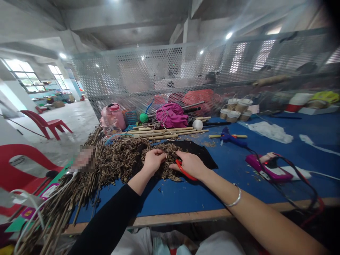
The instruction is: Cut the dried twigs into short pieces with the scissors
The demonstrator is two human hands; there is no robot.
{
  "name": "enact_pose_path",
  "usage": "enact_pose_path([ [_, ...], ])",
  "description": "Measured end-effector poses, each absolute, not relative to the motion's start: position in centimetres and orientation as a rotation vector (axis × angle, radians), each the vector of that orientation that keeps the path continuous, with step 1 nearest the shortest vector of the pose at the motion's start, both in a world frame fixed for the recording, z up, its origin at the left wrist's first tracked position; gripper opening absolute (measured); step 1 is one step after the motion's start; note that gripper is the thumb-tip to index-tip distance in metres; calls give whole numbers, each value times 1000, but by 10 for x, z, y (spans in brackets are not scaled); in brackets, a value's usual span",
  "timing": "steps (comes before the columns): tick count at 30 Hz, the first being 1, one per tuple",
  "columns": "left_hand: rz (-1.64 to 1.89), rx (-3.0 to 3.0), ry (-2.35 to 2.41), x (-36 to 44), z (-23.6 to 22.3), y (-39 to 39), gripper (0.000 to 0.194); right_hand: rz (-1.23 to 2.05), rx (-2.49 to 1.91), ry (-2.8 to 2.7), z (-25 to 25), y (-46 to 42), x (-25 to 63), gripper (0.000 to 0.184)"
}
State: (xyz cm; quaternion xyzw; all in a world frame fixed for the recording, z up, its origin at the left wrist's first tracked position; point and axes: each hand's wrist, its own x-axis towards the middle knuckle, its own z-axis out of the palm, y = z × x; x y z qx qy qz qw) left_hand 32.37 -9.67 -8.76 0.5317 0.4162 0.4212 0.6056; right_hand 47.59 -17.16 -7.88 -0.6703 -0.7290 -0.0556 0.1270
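My right hand [190, 164] is closed round the red handles of a pair of scissors [186, 171]; their blades are lost among the brown plant matter. Close by on the left, my left hand [154, 163] pinches at a small heap of dried, curled plant material [170, 173]. Both hands touch this heap, which lies partly on a black cloth [203, 154]. A larger bundle of dried stalks with shrivelled heads [119, 159] spreads to the left, its stems hanging past the table's front edge.
On the blue table [191, 202], pale sticks [170, 132] lie behind the heap. A blue glue gun [231, 138], purple power unit [268, 168] and cables sit right. Pink bottles [117, 117], a magenta cloth bundle [172, 115] and several small buckets [236, 108] line the perforated metal screen [132, 78].
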Motion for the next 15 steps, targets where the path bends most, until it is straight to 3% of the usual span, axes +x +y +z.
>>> enact_pose_path([
  [15,1106,888,873,315,-83,-82,24,-52,-1975,-2024,-72,-171,485,58],
])
